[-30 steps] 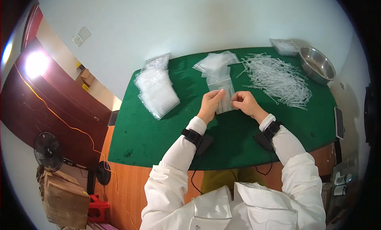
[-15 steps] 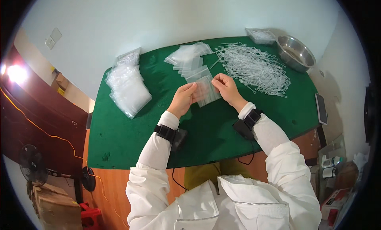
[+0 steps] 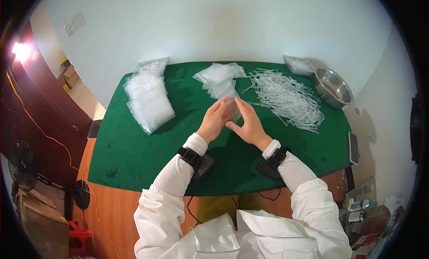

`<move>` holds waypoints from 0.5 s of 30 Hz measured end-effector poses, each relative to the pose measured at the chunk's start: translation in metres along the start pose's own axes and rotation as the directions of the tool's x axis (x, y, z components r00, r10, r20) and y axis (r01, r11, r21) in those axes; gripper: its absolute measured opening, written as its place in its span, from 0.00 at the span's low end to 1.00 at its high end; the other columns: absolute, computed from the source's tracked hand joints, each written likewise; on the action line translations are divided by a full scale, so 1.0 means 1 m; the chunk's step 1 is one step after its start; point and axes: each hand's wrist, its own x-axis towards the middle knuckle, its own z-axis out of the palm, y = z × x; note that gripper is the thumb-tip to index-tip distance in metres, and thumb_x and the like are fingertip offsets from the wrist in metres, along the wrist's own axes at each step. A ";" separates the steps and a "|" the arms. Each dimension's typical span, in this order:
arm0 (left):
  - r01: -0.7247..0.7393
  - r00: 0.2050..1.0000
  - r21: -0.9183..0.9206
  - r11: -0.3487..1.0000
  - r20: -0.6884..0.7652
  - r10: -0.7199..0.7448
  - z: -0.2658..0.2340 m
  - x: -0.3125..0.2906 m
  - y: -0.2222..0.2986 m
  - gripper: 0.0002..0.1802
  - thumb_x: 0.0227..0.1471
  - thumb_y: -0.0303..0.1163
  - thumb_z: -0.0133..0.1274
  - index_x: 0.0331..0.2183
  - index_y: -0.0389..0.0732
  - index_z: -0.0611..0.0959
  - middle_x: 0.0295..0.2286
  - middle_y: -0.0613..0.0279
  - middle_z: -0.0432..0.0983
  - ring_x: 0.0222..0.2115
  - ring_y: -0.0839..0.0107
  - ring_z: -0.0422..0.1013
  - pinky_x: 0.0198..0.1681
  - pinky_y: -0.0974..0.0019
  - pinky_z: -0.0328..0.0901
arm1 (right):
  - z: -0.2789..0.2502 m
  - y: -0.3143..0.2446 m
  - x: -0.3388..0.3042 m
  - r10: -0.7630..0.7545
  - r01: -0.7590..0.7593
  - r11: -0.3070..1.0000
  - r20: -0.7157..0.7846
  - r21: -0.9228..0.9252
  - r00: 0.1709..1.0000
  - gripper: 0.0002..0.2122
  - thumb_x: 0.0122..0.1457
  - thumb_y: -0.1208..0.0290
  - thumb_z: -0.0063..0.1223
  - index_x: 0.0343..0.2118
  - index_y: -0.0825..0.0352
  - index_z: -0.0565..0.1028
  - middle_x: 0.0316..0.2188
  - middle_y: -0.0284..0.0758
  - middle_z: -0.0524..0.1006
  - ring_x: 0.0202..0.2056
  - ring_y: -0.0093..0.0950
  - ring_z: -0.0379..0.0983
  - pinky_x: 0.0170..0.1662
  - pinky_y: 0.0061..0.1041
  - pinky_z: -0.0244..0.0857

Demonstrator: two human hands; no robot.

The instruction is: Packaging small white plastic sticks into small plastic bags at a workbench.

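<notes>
A small clear zip bag [image 3: 234, 110] with thin clear pieces in it is up over the middle of the table, partly hidden by my fingers. My left hand [image 3: 214, 121] grips it at its left side, thumb on top. On the other side my right hand [image 3: 250, 126] has its fingers stretched out along the bag's edge and its thumb held apart, pointing to the left hand. Just beyond lies a fanned stack of flat zip bags [image 3: 220, 73]. To the right spreads a large heap of thin clear looped plastic sticks [image 3: 286, 98].
At the left lies an overlapping row of zip bags [image 3: 149, 100]. A steel bowl [image 3: 343, 96] and a fuller clear bag [image 3: 299, 65] stand at the back right. A phone [image 3: 353, 147] is at the right edge of the green tabletop [image 3: 134, 165]. Black devices are strapped to both wrists.
My right hand has gone from pinching the bag's edge to stretched fingers with the thumb apart. The hands have come closer together around the bag. The whole view has shifted.
</notes>
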 end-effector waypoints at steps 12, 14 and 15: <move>-0.096 0.990 0.139 0.986 0.114 0.080 0.007 -0.005 0.001 0.25 0.55 0.31 0.40 0.54 0.37 0.59 0.52 0.58 0.59 0.52 0.68 0.59 0.51 0.65 0.57 | 0.000 0.044 -0.004 0.380 -0.438 0.782 0.217 0.443 0.899 0.18 0.57 0.71 0.45 0.50 0.73 0.64 0.44 0.39 0.71 0.42 0.29 0.70 0.46 0.27 0.64; -0.086 0.995 0.158 0.984 0.066 0.076 0.005 -0.004 0.001 0.26 0.55 0.33 0.42 0.54 0.36 0.60 0.51 0.58 0.60 0.51 0.70 0.60 0.49 0.67 0.58 | -0.002 0.047 -0.002 0.509 -0.545 0.497 0.282 0.675 0.814 0.15 0.58 0.72 0.42 0.46 0.74 0.67 0.41 0.38 0.73 0.40 0.28 0.71 0.46 0.27 0.64; -0.086 0.996 0.223 0.971 -0.013 0.091 0.002 -0.002 0.000 0.25 0.55 0.33 0.43 0.53 0.36 0.62 0.50 0.58 0.62 0.48 0.71 0.62 0.47 0.68 0.59 | -0.003 0.046 0.000 0.555 -0.564 0.325 0.330 0.759 0.763 0.13 0.59 0.73 0.41 0.45 0.74 0.68 0.39 0.37 0.74 0.39 0.27 0.72 0.46 0.27 0.65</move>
